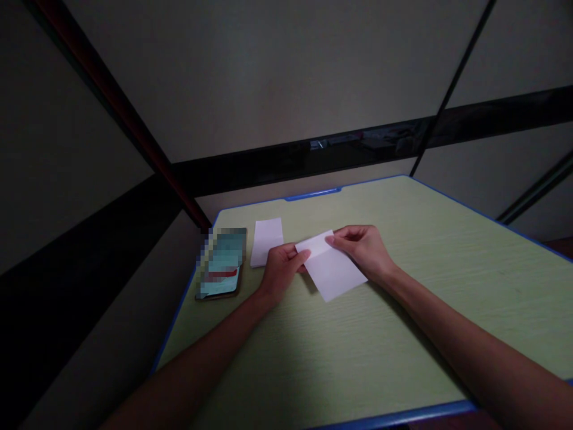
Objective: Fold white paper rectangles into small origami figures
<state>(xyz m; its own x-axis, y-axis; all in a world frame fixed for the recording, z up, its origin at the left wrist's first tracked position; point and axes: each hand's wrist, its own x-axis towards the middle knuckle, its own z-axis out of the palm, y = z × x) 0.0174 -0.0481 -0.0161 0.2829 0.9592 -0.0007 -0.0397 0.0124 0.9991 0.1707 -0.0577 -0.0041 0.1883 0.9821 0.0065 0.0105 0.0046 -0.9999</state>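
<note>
A white sheet of paper (335, 272) is held between both hands, tilted above the table, its far part showing a fold or crease across it. My left hand (283, 269) pinches the paper's left far corner, thumb on top and fingers beneath. At the right far corner, my right hand (364, 248) grips it the same way, the thumb lying over the paper. What the fingers do underneath is hidden. Just left of my left hand lies a stack of white paper (267, 239), flat on the table.
The light wood-grain table (447, 286) has a blue edge and stands against dark cabinet panels (290, 89). Near its left edge lies a phone (221, 263) with a lit screen, partly blurred out. A blue strip (313, 194) is set in the far edge.
</note>
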